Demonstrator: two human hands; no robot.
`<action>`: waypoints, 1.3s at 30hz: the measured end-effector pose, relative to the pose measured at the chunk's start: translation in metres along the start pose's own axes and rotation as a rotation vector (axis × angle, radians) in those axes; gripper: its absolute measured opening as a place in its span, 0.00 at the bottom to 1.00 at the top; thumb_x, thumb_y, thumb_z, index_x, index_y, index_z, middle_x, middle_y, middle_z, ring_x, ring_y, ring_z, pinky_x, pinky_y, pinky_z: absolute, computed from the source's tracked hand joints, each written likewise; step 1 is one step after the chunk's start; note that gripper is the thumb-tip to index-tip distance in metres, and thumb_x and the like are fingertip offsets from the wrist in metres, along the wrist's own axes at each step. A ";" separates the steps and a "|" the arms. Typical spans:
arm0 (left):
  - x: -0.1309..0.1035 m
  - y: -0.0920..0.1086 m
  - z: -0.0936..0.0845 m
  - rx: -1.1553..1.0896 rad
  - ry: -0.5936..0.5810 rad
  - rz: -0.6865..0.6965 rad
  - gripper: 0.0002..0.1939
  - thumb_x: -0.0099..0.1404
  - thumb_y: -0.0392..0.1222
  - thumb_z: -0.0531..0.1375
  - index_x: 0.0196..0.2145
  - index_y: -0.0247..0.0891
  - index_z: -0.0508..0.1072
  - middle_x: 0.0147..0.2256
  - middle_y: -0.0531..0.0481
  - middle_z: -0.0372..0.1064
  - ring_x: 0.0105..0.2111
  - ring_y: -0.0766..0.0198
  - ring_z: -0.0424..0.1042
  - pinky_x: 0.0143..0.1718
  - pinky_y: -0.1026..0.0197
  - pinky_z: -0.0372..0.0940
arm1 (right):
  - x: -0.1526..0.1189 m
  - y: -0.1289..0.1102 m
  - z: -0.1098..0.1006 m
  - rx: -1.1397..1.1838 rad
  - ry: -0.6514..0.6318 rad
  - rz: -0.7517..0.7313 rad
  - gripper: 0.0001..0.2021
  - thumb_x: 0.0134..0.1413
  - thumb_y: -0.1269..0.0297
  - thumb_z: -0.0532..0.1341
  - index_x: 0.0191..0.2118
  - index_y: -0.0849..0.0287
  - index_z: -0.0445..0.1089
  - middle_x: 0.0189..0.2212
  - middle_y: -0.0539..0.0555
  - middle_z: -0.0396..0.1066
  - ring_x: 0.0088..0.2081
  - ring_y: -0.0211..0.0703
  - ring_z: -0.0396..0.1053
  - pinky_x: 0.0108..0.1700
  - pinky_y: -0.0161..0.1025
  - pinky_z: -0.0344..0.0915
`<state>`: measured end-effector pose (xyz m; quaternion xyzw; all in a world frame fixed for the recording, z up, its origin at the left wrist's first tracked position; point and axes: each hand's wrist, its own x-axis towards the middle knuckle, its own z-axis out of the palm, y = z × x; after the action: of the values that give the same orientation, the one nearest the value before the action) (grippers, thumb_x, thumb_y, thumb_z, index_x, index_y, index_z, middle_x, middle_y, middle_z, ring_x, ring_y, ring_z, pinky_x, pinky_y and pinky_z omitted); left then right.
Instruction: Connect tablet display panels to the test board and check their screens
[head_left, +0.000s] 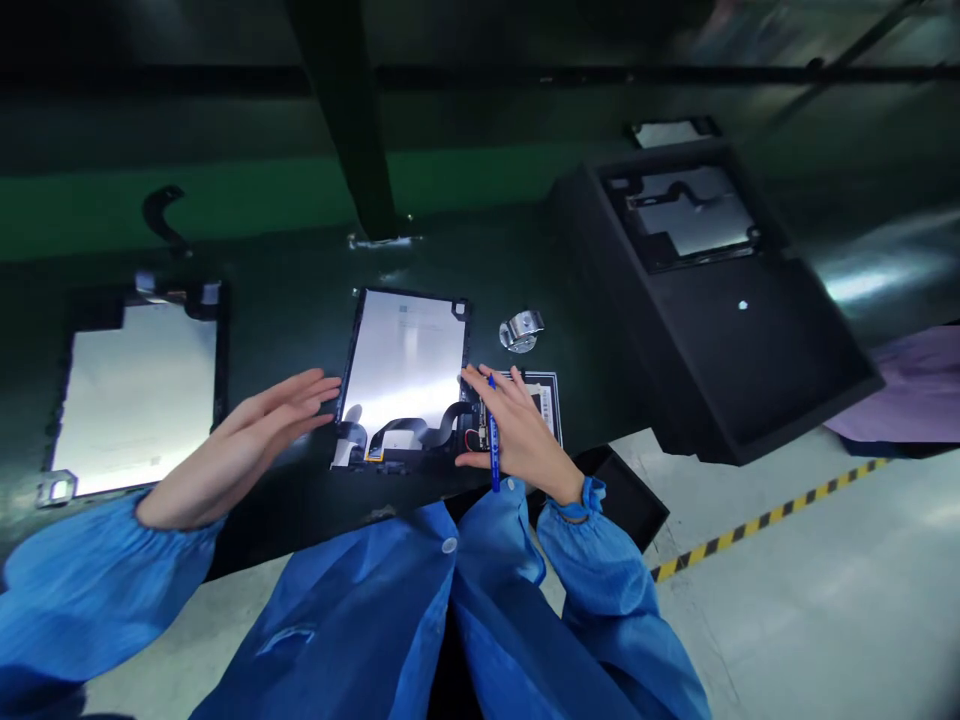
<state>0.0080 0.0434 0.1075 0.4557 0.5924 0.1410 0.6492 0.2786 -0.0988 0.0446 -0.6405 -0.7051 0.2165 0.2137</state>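
Note:
A flat display panel [409,350] with a silvery back and a dark frame lies on the dark bench. A black flex cable [424,432] curves across its near end. My left hand [274,430] is open, fingers stretched out and fingertips at the panel's left edge. At the right edge are the fingertips of my right hand [521,430], which also holds a slim blue pen [494,440] between its fingers. Partly hidden under that hand is a white-edged part [553,405], with a small circuit board and red wire beside it.
A second silvery panel [139,390] lies at left, below a loose black strip [163,215]. Behind my right hand sits a shiny metal roll holder [521,330]. A large black tray [757,330] holding a panel stands at right. A dark bin [626,495] sits below the bench edge.

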 end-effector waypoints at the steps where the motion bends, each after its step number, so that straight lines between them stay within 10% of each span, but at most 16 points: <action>1: 0.005 0.000 0.001 -0.050 0.011 -0.003 0.25 0.57 0.49 0.65 0.53 0.42 0.74 0.56 0.44 0.72 0.61 0.50 0.66 0.63 0.49 0.61 | 0.000 0.001 0.002 0.002 0.002 0.003 0.55 0.46 0.45 0.71 0.73 0.51 0.40 0.68 0.62 0.57 0.71 0.60 0.49 0.72 0.68 0.39; 7: 0.015 0.025 0.018 -0.215 -0.143 0.003 0.17 0.67 0.49 0.56 0.45 0.37 0.78 0.51 0.43 0.76 0.50 0.52 0.72 0.44 0.58 0.72 | -0.002 0.001 -0.006 0.218 0.060 0.021 0.52 0.44 0.46 0.73 0.71 0.51 0.47 0.67 0.63 0.58 0.70 0.61 0.53 0.71 0.66 0.43; 14: -0.018 0.029 0.050 -0.087 -0.811 0.364 0.25 0.68 0.58 0.58 0.50 0.36 0.80 0.48 0.38 0.76 0.46 0.47 0.75 0.52 0.51 0.69 | -0.010 -0.039 -0.052 0.703 0.431 0.185 0.40 0.60 0.45 0.62 0.71 0.52 0.47 0.65 0.59 0.63 0.62 0.55 0.66 0.56 0.50 0.73; 20: 0.018 -0.015 0.061 -0.433 -0.249 0.314 0.17 0.71 0.48 0.56 0.50 0.38 0.78 0.57 0.46 0.72 0.64 0.53 0.62 0.65 0.55 0.57 | 0.006 -0.047 -0.041 0.656 0.603 0.342 0.32 0.60 0.58 0.62 0.68 0.55 0.56 0.61 0.54 0.68 0.65 0.55 0.62 0.69 0.55 0.58; 29: 0.022 -0.011 0.032 -0.655 -0.170 -0.255 0.28 0.73 0.54 0.48 0.63 0.37 0.66 0.45 0.45 0.80 0.49 0.48 0.77 0.55 0.47 0.70 | 0.012 -0.038 -0.009 0.716 0.528 0.159 0.22 0.66 0.56 0.57 0.63 0.50 0.61 0.53 0.54 0.74 0.51 0.46 0.74 0.51 0.47 0.75; 33: 0.031 -0.014 0.015 -0.492 -0.126 -0.224 0.35 0.64 0.63 0.59 0.63 0.43 0.66 0.43 0.50 0.81 0.47 0.45 0.78 0.51 0.48 0.74 | -0.012 0.018 -0.013 0.066 0.788 0.263 0.07 0.62 0.63 0.59 0.41 0.53 0.75 0.38 0.54 0.77 0.37 0.44 0.73 0.43 0.45 0.73; 39: 0.045 -0.022 0.002 -0.430 -0.065 -0.130 0.35 0.64 0.63 0.59 0.61 0.40 0.68 0.41 0.50 0.81 0.47 0.44 0.78 0.48 0.47 0.75 | -0.021 0.045 -0.010 -0.167 0.579 0.165 0.08 0.63 0.68 0.57 0.34 0.52 0.71 0.36 0.51 0.78 0.36 0.43 0.69 0.40 0.41 0.68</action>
<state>0.0140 0.0631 0.0622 0.2719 0.5555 0.2072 0.7580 0.3229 -0.1156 0.0263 -0.7459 -0.5761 -0.0172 0.3340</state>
